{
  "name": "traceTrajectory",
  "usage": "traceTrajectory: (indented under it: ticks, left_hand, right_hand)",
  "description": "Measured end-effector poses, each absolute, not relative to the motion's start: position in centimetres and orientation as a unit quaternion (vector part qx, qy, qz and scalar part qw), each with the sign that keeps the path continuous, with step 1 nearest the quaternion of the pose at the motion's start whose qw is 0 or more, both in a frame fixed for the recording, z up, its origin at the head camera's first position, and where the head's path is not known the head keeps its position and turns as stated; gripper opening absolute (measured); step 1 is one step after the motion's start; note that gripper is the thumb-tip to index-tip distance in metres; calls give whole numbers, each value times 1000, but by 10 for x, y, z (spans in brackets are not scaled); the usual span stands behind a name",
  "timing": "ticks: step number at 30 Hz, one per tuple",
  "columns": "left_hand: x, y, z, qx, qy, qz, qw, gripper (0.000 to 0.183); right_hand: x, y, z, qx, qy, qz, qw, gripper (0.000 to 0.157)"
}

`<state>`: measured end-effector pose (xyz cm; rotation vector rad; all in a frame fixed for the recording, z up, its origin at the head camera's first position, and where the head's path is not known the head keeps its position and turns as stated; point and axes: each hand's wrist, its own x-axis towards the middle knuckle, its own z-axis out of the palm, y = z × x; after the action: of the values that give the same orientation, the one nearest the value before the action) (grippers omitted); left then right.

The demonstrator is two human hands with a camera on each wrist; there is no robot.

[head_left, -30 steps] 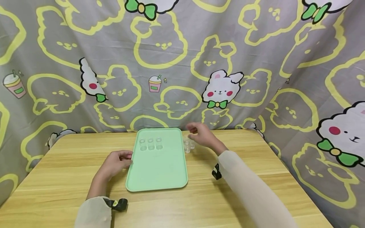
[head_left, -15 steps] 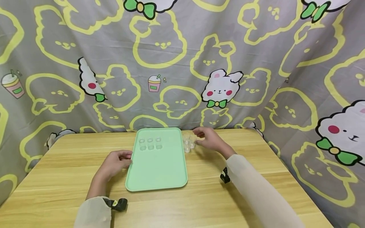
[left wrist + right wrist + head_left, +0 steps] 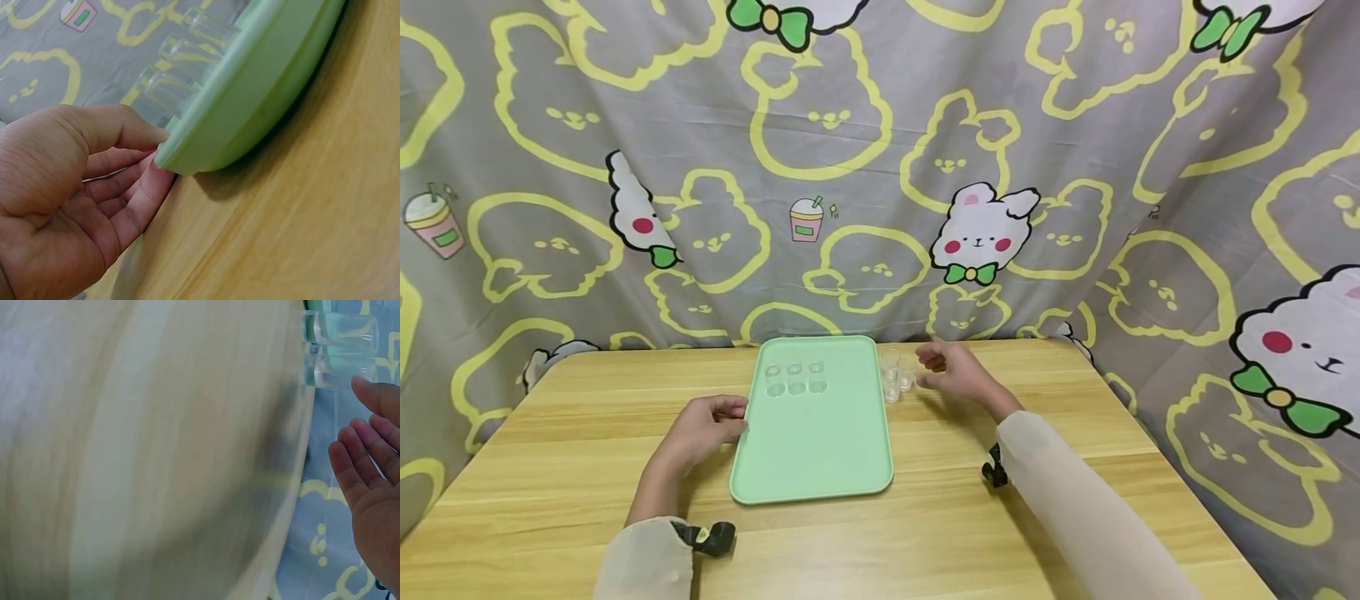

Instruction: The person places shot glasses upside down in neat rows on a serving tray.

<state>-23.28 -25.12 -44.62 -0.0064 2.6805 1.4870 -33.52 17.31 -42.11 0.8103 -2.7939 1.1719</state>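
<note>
A light green tray [image 3: 820, 442] lies on the table. Several small clear glasses [image 3: 796, 387] stand on its far left part. My left hand [image 3: 703, 425] pinches the tray's left rim, thumb above and fingers beneath, as the left wrist view shows. Just beyond the tray's right edge, more clear glasses [image 3: 891, 383] stand close together; two of these glasses [image 3: 342, 332] show in the right wrist view. My right hand [image 3: 958, 372] is at the right of this group, holding nothing, its fingers loosely bent and the thumb apart from them.
The wooden table [image 3: 1000, 533] reaches back to a grey patterned curtain [image 3: 850, 200], which hangs behind its far edge and along both sides. Black straps with small devices [image 3: 711, 537] sit at both wrists.
My right hand has drawn back from above the glasses on the right to a spot beside them, moving right and slightly nearer. My left hand and the tray stay as they were.
</note>
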Motion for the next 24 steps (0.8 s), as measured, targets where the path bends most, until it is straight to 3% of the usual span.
traceTrajectory:
  ticks: [24]
  left_hand:
    - [-233, -251, -446, -1, 877, 479, 34, 40]
  right_hand:
    - [-344, 165, -443, 217, -893, 393, -28, 41]
